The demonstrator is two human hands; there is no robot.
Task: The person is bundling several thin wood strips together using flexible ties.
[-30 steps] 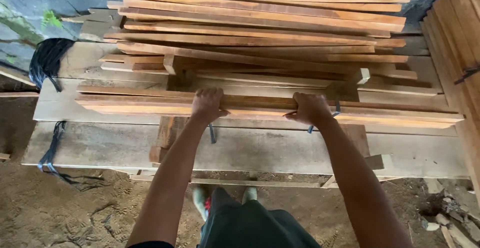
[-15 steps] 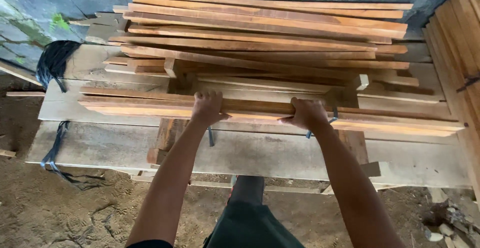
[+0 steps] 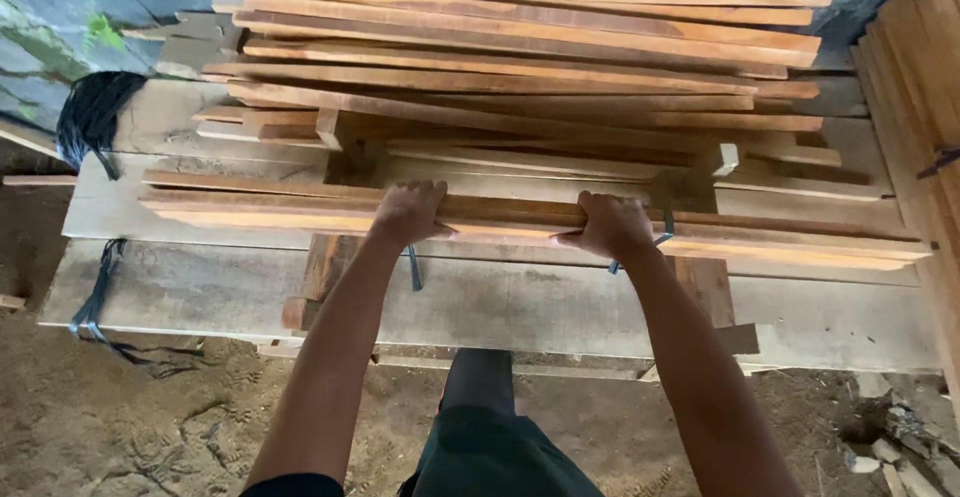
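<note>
A bundle of long reddish wooden strips (image 3: 270, 207) lies across the front of a stack of timber. My left hand (image 3: 408, 213) grips the bundle left of its middle, fingers curled over the top. My right hand (image 3: 612, 227) grips the same bundle farther right. Both arms reach forward from the bottom of the view. Behind the bundle, more long wooden strips (image 3: 520, 47) are piled up to a stone wall.
Wide grey planks (image 3: 200, 287) lie under the bundle. A coil of black strapping (image 3: 92, 117) sits at the left, and another strap (image 3: 95, 302) hangs over the plank edge. Upright boards (image 3: 925, 87) lean at the right. Dirt floor (image 3: 130, 427) below.
Both hands stay on the bundle in the same grip. The view has shifted slightly and my leg has moved forward under the planks.
</note>
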